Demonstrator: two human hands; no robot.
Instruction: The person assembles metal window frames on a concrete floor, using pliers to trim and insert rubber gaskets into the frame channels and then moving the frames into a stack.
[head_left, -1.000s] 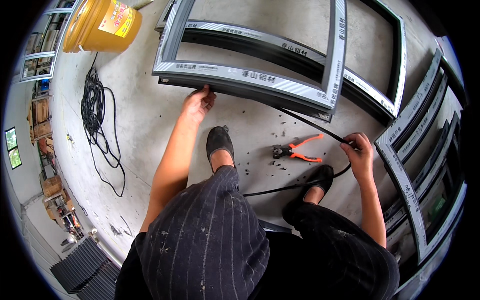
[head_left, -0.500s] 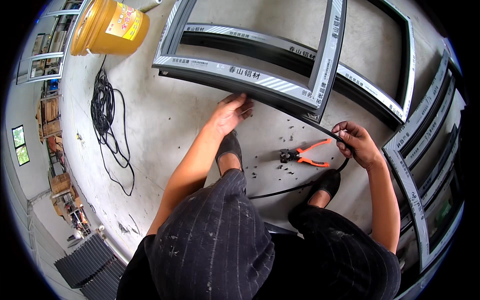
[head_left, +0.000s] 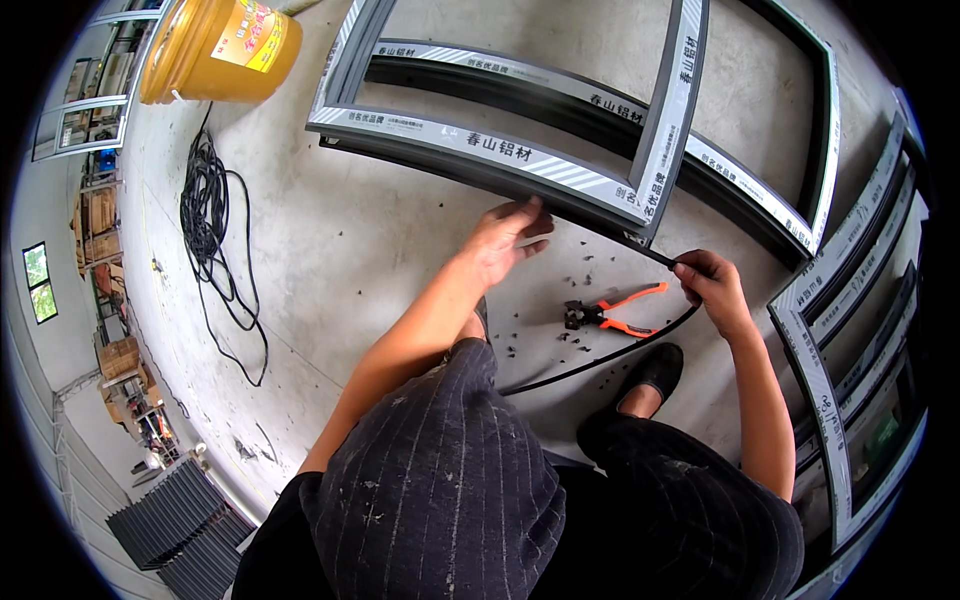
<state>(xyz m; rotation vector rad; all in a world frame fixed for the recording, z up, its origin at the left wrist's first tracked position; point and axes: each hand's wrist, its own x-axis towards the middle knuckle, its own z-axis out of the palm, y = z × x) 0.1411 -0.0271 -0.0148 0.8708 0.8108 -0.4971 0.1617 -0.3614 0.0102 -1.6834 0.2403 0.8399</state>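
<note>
1 orange-handled cutter (head_left: 612,311) between hands.

On the grey concrete floor (head_left: 330,250) are laid grey aluminium window frames (head_left: 480,150), orange-handled cutting pliers (head_left: 610,312) w/ black rubber offcuts (head_left: 585,280) nearby, a coiled black cable (head_left: 210,210) & a yellow plastic bucket (head_left: 220,50).

A bare grey concrete floor (head_left: 330,250) fills the room, daylit. A yellow bucket (head_left: 220,45) and coiled black cable (head_left: 205,210) sit at left; beyond, what may be stacked wooden crates (head_left: 95,215).
</note>
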